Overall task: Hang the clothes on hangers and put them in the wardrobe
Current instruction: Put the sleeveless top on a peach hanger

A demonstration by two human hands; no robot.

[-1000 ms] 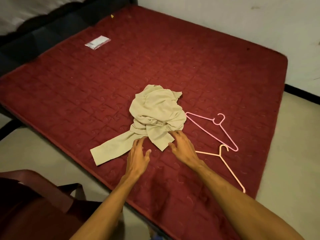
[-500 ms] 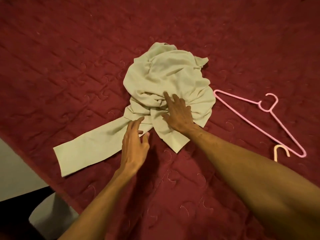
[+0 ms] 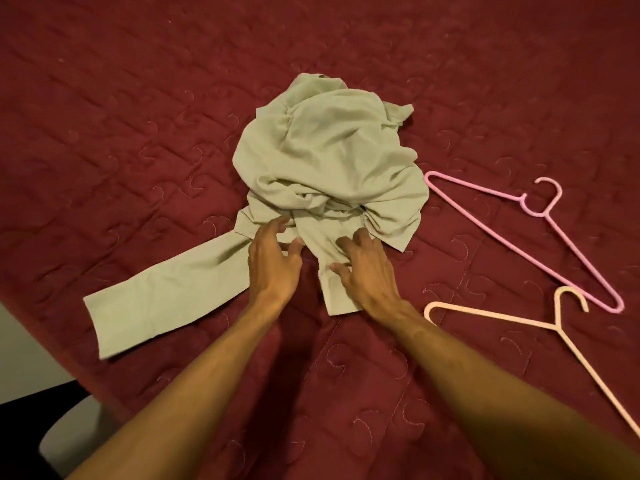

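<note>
A crumpled pale green garment (image 3: pixel 329 157) buries its own shape in folds, so its kind cannot be told. The right hand (image 3: pixel 367 271) covers part of one strip; whether its fingers pinch the cloth is unclear. The cream hanger (image 3: pixel 557 327) runs off the right edge. A dark shape (image 3: pixel 20 427), lower left, is cut off and unreadable.

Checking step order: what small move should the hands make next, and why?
Probably pinch the crumpled pale green fabric garment and lift it open: left hand and right hand touch its bunched folds; the pink plastic hanger and cream plastic hanger lie bare beside it.
</note>
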